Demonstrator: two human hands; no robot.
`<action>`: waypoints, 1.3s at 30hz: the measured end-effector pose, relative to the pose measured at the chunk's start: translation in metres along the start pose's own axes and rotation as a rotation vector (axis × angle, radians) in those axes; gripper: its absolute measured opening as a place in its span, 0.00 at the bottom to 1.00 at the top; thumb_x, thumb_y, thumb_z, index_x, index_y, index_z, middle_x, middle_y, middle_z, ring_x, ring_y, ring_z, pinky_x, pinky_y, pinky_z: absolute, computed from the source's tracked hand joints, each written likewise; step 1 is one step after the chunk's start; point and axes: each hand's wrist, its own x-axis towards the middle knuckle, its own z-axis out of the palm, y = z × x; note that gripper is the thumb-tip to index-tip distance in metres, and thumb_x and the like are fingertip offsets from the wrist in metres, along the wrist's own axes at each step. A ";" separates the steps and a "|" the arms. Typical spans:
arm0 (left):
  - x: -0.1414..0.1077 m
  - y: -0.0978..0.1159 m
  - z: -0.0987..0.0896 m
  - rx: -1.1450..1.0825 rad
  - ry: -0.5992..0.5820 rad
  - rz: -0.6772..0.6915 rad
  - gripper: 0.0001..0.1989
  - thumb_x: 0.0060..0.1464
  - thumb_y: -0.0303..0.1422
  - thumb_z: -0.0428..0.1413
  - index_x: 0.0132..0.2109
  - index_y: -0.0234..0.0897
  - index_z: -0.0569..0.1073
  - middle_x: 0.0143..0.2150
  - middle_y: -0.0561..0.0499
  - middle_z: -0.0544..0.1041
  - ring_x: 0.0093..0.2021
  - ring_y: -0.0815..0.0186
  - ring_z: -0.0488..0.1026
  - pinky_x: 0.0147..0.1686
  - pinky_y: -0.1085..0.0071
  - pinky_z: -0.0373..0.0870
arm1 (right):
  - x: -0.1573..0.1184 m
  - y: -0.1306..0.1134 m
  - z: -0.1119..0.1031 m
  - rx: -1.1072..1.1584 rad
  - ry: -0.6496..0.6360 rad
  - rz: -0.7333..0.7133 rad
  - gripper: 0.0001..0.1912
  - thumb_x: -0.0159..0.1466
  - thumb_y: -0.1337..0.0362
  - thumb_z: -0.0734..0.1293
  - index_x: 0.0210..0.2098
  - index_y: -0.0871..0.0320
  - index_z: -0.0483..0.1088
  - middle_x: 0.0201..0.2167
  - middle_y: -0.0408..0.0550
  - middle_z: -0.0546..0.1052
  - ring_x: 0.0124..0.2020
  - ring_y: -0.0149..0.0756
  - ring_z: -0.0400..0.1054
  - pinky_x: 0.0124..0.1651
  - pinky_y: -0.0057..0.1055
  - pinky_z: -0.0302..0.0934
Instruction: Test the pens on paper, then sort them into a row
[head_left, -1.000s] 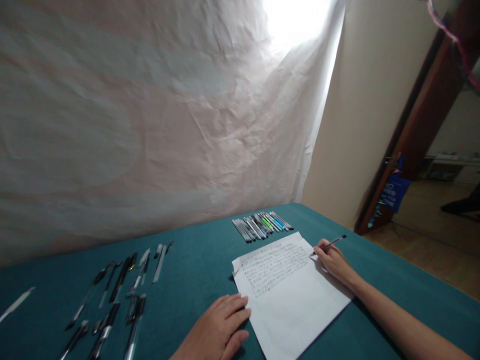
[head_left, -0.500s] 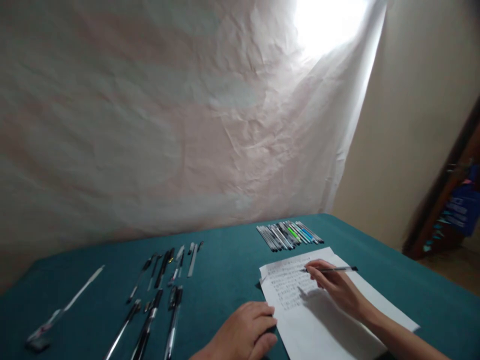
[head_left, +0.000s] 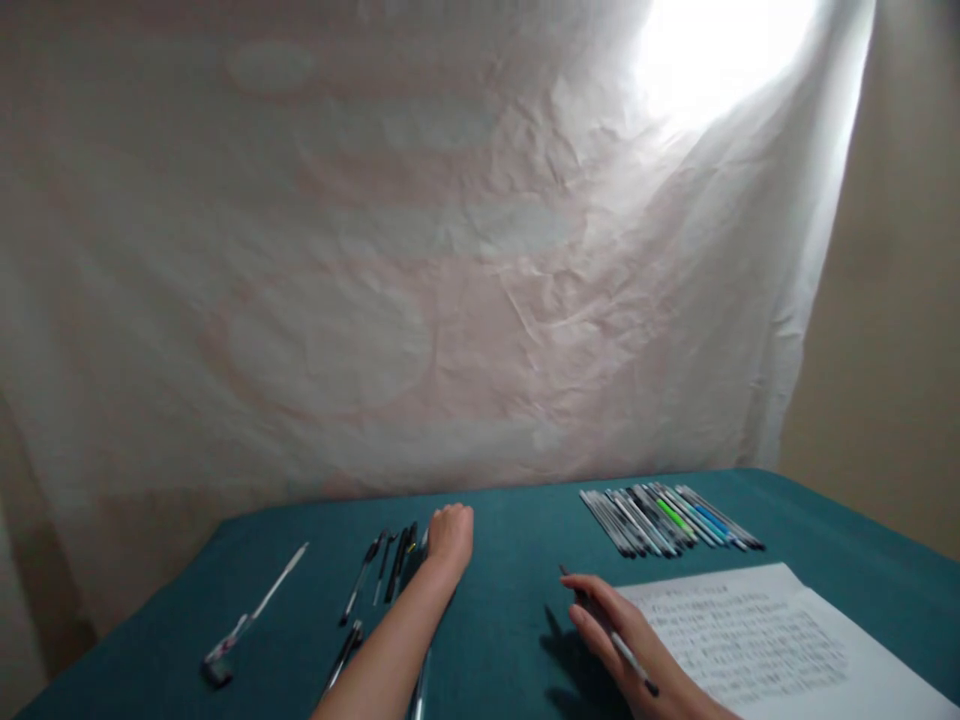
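Observation:
My left hand reaches over the pens at the left middle of the cloth, its fingers curled and turned away, so anything in them is hidden. Near it, dark pens lie side by side, partly covered by my forearm. My right hand grips a pen that slants across the fingers, its tip pointing up and left, raised beside the paper. Rows of handwriting cover the upper part of the white paper.
A row of pens, some green and blue, lies at the back right of the green cloth. At the far left are a thin white pen and a small dark object. A pale sheet hangs behind.
My left hand has left the paper's edge and reached forward to the left pens. My right hand, with its pen, has moved left off the writing. The view has turned left.

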 end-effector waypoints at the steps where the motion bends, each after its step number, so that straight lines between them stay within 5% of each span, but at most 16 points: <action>1: 0.005 -0.001 0.003 0.007 0.017 -0.008 0.10 0.51 0.28 0.48 0.36 0.33 0.74 0.39 0.38 0.73 0.45 0.56 0.68 0.45 0.62 0.57 | -0.001 0.001 0.000 -0.007 -0.032 -0.018 0.16 0.61 0.56 0.56 0.46 0.55 0.61 0.38 0.48 0.71 0.38 0.35 0.66 0.41 0.28 0.60; 11: 0.024 0.016 0.025 -0.264 0.090 -0.005 0.10 0.49 0.23 0.47 0.34 0.30 0.74 0.37 0.35 0.74 0.44 0.54 0.68 0.46 0.59 0.55 | 0.005 0.029 0.004 -0.096 -0.099 -0.199 0.14 0.61 0.61 0.55 0.46 0.55 0.58 0.34 0.47 0.69 0.34 0.33 0.66 0.37 0.28 0.60; 19: -0.024 0.058 0.025 -0.811 -0.066 0.053 0.15 0.52 0.31 0.47 0.47 0.34 0.67 0.33 0.48 0.76 0.32 0.68 0.72 0.31 0.75 0.64 | -0.004 0.034 0.004 -0.207 -0.060 -0.262 0.14 0.61 0.63 0.55 0.47 0.54 0.56 0.29 0.44 0.71 0.28 0.31 0.66 0.30 0.25 0.58; 21: -0.043 0.063 0.025 -1.006 -0.108 -0.021 0.16 0.53 0.33 0.46 0.49 0.34 0.65 0.35 0.46 0.76 0.33 0.69 0.72 0.30 0.77 0.64 | -0.007 0.040 0.009 -0.282 0.003 -0.304 0.12 0.59 0.66 0.56 0.43 0.55 0.57 0.24 0.42 0.70 0.24 0.30 0.64 0.27 0.25 0.55; 25: -0.078 0.064 0.028 -1.746 -0.191 -0.399 0.15 0.47 0.33 0.55 0.43 0.35 0.65 0.37 0.46 0.75 0.33 0.70 0.73 0.29 0.78 0.63 | -0.013 0.044 0.018 -0.397 0.041 -0.504 0.12 0.54 0.72 0.57 0.38 0.55 0.59 0.24 0.41 0.68 0.23 0.29 0.63 0.27 0.25 0.53; 27: -0.089 0.063 0.029 -1.889 -0.179 -0.456 0.13 0.46 0.32 0.57 0.40 0.35 0.66 0.36 0.47 0.75 0.32 0.72 0.72 0.29 0.79 0.64 | -0.015 0.041 0.020 -0.419 0.008 -0.567 0.13 0.54 0.73 0.56 0.39 0.55 0.59 0.25 0.42 0.68 0.24 0.29 0.63 0.28 0.24 0.53; 39: -0.099 0.063 0.034 -1.939 -0.154 -0.391 0.13 0.43 0.34 0.59 0.37 0.35 0.68 0.34 0.48 0.75 0.31 0.71 0.72 0.32 0.77 0.65 | -0.018 0.015 0.009 -0.379 -0.120 -0.477 0.15 0.59 0.68 0.57 0.46 0.55 0.60 0.35 0.48 0.72 0.34 0.33 0.67 0.36 0.27 0.59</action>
